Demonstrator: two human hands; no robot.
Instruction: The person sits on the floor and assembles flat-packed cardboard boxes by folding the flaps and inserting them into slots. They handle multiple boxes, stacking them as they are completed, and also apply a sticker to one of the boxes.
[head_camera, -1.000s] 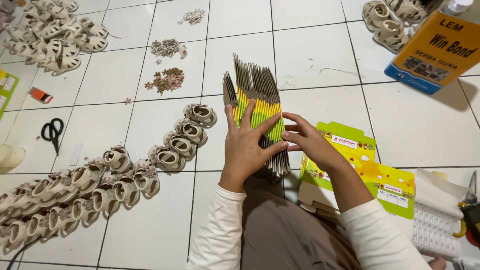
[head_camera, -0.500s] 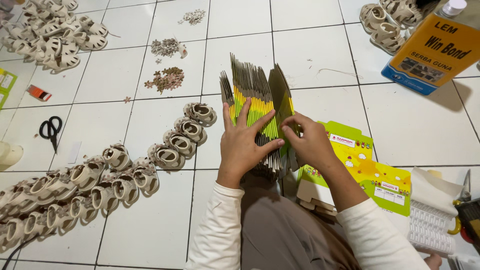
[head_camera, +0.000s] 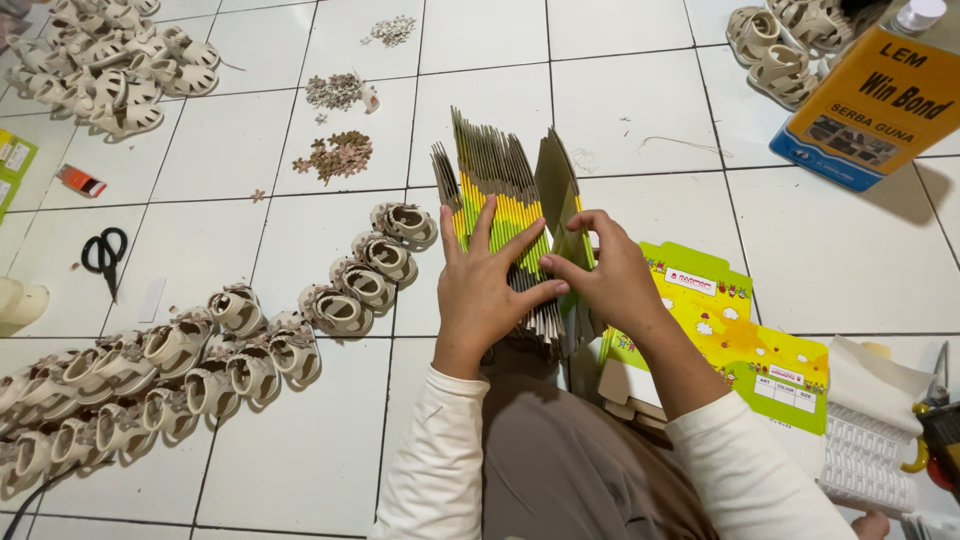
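I judge I'm peeling one flattened carton off the upright stack of flattened cartons (head_camera: 500, 225) on the tiled floor (head_camera: 640, 80): left hand (head_camera: 490, 290) splayed flat against it, right hand (head_camera: 605, 275) fingers pinching the end piece, needing a clean separation.

White glossy floor tiles (head_camera: 640, 90) with grey grout lines spread everywhere, light glaring brightest toward twelve o'clock.

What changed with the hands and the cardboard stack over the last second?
The right hand has peeled one flat carton off the stack of flat cartons, tipping it rightward. The left hand still presses flat on the stack. The small sandals and scissors stayed put.
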